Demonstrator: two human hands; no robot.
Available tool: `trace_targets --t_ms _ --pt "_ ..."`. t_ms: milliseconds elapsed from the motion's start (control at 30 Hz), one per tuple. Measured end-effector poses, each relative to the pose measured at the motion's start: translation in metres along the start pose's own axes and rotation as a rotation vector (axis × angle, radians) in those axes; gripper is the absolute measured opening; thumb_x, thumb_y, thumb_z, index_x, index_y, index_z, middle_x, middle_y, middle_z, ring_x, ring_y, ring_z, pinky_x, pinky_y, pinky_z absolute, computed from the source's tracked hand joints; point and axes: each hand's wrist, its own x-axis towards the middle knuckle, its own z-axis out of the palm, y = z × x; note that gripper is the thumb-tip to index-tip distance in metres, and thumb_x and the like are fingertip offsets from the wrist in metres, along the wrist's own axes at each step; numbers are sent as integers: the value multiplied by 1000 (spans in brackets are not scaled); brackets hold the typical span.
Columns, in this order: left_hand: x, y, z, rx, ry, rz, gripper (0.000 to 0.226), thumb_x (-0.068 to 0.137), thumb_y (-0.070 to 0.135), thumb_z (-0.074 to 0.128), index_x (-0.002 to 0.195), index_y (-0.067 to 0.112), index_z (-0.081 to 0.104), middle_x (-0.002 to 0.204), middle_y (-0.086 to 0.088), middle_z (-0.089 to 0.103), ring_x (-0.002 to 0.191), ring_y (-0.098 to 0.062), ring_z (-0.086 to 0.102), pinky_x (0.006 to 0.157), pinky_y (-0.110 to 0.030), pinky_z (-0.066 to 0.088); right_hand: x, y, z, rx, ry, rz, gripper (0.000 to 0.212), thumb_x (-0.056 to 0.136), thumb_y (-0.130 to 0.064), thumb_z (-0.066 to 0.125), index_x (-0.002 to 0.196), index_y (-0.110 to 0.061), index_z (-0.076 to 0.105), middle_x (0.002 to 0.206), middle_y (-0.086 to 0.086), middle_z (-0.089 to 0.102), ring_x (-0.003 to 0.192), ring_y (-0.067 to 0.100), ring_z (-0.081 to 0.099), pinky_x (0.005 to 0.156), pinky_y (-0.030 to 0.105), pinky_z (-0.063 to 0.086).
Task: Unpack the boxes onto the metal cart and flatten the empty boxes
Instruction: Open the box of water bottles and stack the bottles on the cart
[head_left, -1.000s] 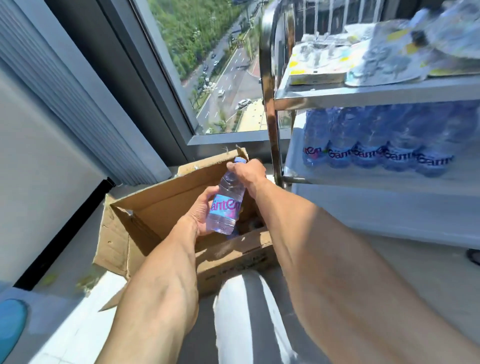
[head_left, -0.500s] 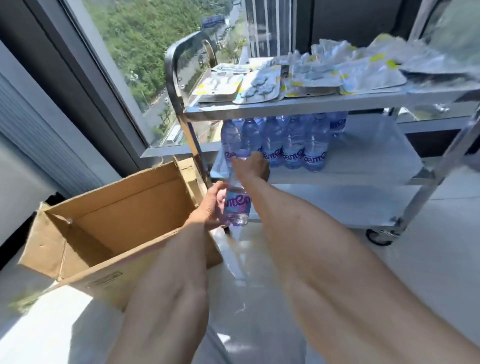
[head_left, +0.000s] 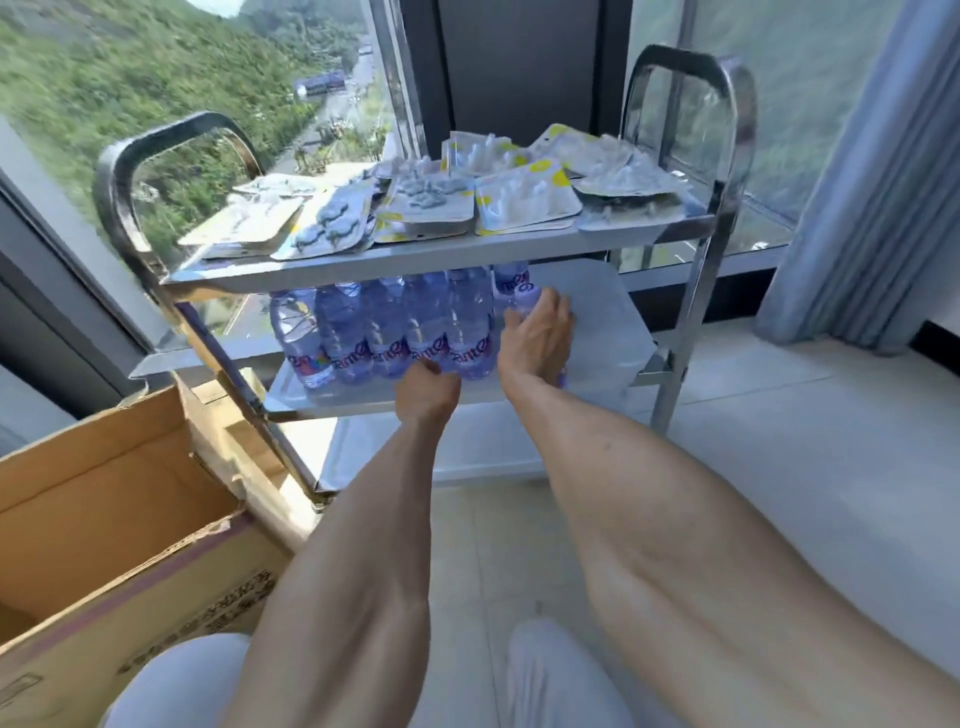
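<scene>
Evidently the right hand had wrapped its fingers round a water bottle, standing it at the three o'clock end of the row of bottles on the metal cart's middle shelf, probably to keep the row tight. The left hand, fingers curled, rested at the shelf's front edge; whether it held anything I could not tell. About six bottles showed in front. Blister packs, perhaps nine, covered the top shelf. One open cardboard box sat at eight o'clock.
</scene>
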Motion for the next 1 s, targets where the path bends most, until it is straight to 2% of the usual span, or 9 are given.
trace_targets --t_ms 100,300,400,500,567,633,733,900,1000 --pt "20 2 6 82 42 58 28 91 29 53 104 8 64 111 -17 67 109 -38 59 84 -36 45 33 16 14 32 8 1 35 86 -16 67 114 0 55 121 18 53 109 36 49 89 39 34" --pt "52 -12 7 229 96 31 19 90 26 53 101 17 66 109 -11 69 103 -35 62 81 -35 46 78 20 53 109 -60 -1 38 87 -17 68 117 3 54 115 21 55 108 38 51 88 41 38" --pt "60 -15 13 263 124 48 15 91 23 55 100 17 66 107 -10 70 100 -33 64 78 -34 46 76 22 66 179 -59 -78 43 83 -16 70 120 1 56 113 21 57 106 38 52 87 42 41" --pt "66 -22 17 297 127 67 13 88 17 57 98 16 65 104 -10 70 98 -33 64 75 -33 45 63 40 75 121 -86 -73 77 75 -12 68 145 -7 37 129 19 51 118 35 46 100 42 39" --pt "69 -27 21 319 113 60 17 86 14 58 101 15 65 106 -10 70 100 -34 64 79 -36 49 54 58 80 74 -132 126 88 78 -16 69 152 -14 22 139 20 40 122 35 43 104 40 37" --pt "72 -32 24 351 94 59 20 85 14 59 104 14 64 107 -10 69 101 -34 64 81 -37 50 47 77 87 -51 -205 307 77 81 -16 70 146 -8 29 136 20 39 120 37 45 104 40 37" --pt "74 -38 28 422 87 116 14 83 13 59 95 11 64 99 -11 70 93 -33 65 80 -38 53 46 94 97 -179 -250 287 51 81 -9 69 125 0 45 129 19 48 117 35 50 101 37 39" --pt "85 -44 22 511 83 219 16 79 24 64 91 13 62 91 -8 69 87 -33 65 76 -36 54 55 85 118 -182 -215 268 67 80 -8 71 137 -5 34 126 15 53 115 33 53 96 38 45" --pt "102 -47 18 591 61 210 22 79 29 64 92 12 68 95 -10 71 90 -34 65 71 -33 47 62 85 130 -150 -161 230 59 83 -7 67 132 -4 35 121 17 57 111 34 56 91 40 47"
